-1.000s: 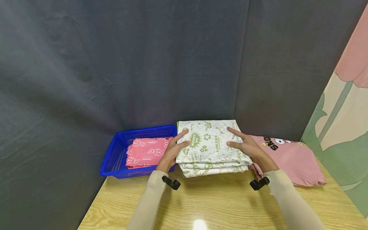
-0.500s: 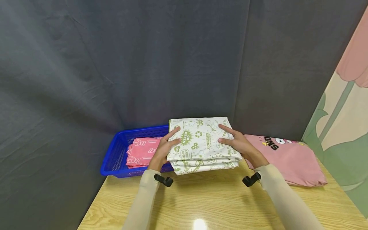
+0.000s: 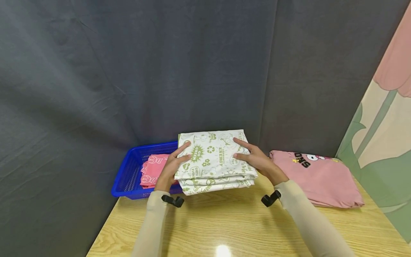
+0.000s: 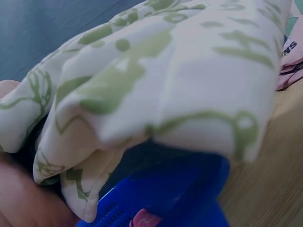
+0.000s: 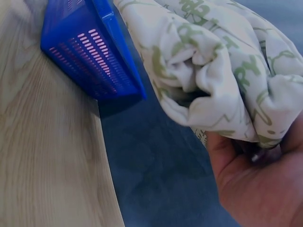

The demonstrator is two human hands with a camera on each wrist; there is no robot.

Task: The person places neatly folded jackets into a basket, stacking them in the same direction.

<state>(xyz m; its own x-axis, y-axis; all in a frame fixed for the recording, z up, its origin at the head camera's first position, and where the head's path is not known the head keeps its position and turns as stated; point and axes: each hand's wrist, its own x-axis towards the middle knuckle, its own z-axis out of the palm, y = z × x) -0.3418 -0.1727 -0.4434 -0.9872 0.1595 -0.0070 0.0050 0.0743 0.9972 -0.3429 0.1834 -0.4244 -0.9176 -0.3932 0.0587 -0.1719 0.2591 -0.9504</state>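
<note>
Over the wooden desk [image 3: 221, 221], far half: left hand [image 3: 171, 166], right hand [image 3: 259, 160] clamped on one folded green-on-white cloth [image 3: 212, 157], partly over one blue plastic basket [image 3: 138, 194] (far-left corner); gap to one folded pink cloth [image 3: 327, 182] (right edge).

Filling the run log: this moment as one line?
left hand, right hand: gripping folded white-green cloth aloft | blue basket: coral cloth inside | table, right side: pink cloth
</note>
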